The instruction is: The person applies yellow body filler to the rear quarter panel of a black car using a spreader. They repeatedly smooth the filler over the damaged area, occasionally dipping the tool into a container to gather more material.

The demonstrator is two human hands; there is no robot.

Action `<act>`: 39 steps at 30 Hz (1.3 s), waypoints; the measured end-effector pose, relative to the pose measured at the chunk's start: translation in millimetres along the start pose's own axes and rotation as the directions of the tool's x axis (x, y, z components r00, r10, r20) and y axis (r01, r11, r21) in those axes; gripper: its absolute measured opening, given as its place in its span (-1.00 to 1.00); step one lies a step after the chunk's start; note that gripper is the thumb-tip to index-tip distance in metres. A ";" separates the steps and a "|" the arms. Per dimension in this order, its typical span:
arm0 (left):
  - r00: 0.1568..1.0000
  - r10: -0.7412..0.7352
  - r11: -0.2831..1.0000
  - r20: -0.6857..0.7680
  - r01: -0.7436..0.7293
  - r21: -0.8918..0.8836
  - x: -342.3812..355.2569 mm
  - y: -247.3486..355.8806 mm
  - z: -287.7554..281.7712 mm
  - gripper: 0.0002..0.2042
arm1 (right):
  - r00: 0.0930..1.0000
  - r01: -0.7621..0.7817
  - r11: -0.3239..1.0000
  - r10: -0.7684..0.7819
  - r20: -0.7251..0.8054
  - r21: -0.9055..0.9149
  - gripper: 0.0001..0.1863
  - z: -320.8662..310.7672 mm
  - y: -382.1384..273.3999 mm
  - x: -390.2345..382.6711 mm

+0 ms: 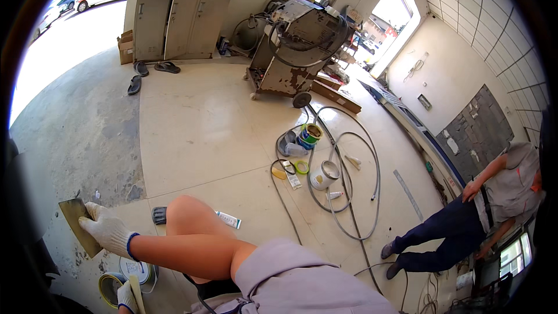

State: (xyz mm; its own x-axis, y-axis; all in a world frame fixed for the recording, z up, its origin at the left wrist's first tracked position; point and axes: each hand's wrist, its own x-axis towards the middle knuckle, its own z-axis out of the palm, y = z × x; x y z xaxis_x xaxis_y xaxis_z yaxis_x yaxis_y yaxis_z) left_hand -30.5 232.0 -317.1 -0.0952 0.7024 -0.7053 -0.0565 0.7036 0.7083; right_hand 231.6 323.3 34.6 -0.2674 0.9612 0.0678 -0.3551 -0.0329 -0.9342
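Observation:
My right hand, in a white knit glove with a blue cuff, reaches out at the left. It is closed on a flat, rectangular scraper blade, stained and tilted. Low at the left, my left hand, also gloved, is partly cut off by the lower edge. Its fingers close round a narrow pale spreader. Right beside it stands a can with a yellow rim. A second can with a white lid and a wire handle is just behind. My bare right forearm passes in front of my bent knee.
A white tube and dark brush-like item lie by my knee. Farther off are a white can, green-labelled tin, tape roll and looped hose. A rusty wheeled machine stands behind; a person is at right.

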 end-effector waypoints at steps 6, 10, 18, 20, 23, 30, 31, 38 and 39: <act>0.989 -0.145 0.964 -0.008 0.139 -0.226 -16.7 -3.2 -0.1 -0.73 | 0.994 -0.030 0.957 -0.002 -0.109 -0.288 -0.69 -4.9 2.7 0.6; 0.958 -0.223 0.966 -0.183 0.242 0.091 -47.7 19.6 35.3 -0.46 | 0.982 -0.072 0.993 0.087 -0.165 0.091 -0.74 -13.9 22.3 2.8; 0.909 -0.092 0.963 -0.407 0.185 0.196 -76.5 -0.8 53.6 -0.48 | 0.982 -0.178 0.979 0.183 -0.044 0.101 -0.71 58.6 48.4 -3.7; 0.887 -0.052 0.983 -0.459 0.128 0.135 -71.1 -20.6 61.8 -0.42 | 0.979 -0.191 0.978 0.196 -0.056 0.083 -0.73 83.2 52.4 -15.0; 0.852 0.050 0.979 -0.521 0.061 0.194 -81.9 7.5 80.0 -0.50 | 0.985 -0.169 0.981 0.164 0.061 0.094 -0.58 63.1 69.4 -4.5; 0.870 0.088 0.991 -0.486 -0.026 0.134 -124.2 23.8 70.6 -0.48 | 0.953 -0.299 0.936 0.283 -0.108 -0.187 -0.80 73.0 102.4 -15.2; 0.873 0.088 0.991 -0.480 -0.029 0.130 -127.5 23.2 69.0 -0.48 | 0.938 -0.344 0.913 0.324 -0.124 -0.218 -0.77 63.7 113.8 -10.8; 0.893 0.058 0.992 -0.446 -0.003 0.123 -130.0 9.8 62.2 -0.51 | 0.903 -0.429 0.884 0.420 -0.087 -0.185 -0.60 -2.6 192.3 20.8; 0.896 0.060 0.991 -0.440 0.000 0.133 -129.4 10.4 63.7 -0.51 | 0.899 -0.438 0.876 0.421 -0.124 -0.202 -0.59 -4.1 197.1 20.5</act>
State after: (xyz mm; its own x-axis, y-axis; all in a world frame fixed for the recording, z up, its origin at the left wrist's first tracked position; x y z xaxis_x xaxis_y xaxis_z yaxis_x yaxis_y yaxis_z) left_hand 44.6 155.2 -220.1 -0.5261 0.6241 -0.5777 0.0768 0.7113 0.6986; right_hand 159.8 337.6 -149.5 -0.2783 0.8840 -0.3756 -0.0126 -0.3944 -0.9189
